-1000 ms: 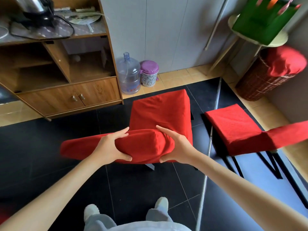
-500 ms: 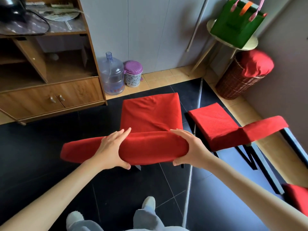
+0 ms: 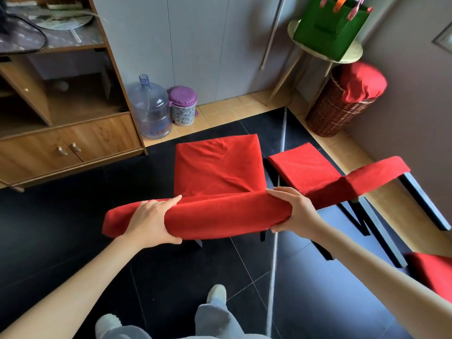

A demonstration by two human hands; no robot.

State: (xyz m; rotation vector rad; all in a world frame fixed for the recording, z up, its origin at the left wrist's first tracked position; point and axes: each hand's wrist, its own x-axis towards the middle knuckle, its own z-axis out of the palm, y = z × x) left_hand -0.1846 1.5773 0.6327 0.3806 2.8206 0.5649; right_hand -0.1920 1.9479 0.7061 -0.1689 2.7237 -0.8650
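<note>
Two hands grip the top of a chair back (image 3: 225,214), straight ahead of you in the middle of the view. It is sheathed in a red cover (image 3: 122,221). Your left hand (image 3: 149,222) curls round it left of centre, fingers over the top and thumb underneath. Your right hand (image 3: 293,211) wraps the right end the same way. Both are closed firmly on the padded fabric. Beyond the back lies the chair's seat (image 3: 220,165), also red, with slack creases across it.

Just to the right stands a second red chair (image 3: 308,167), its back angled toward your right wrist. The corner of a third red seat (image 3: 435,275) shows at the lower right edge. A thin white pole (image 3: 272,277) lies on the dark tiled floor (image 3: 73,228), passing under the right end of the chair back and close beside your right shoe.

Farther off are a wooden cabinet (image 3: 73,143), a clear water jug (image 3: 151,108), a purple-lidded bin (image 3: 183,106), a wicker basket (image 3: 335,116) and a green bag (image 3: 330,25) on a stool.

The likely troubles: a hard tug could bunch the cover further or tip the chair toward you; a step right could roll your foot on the pole; swinging the chair could knock its neighbour.
</note>
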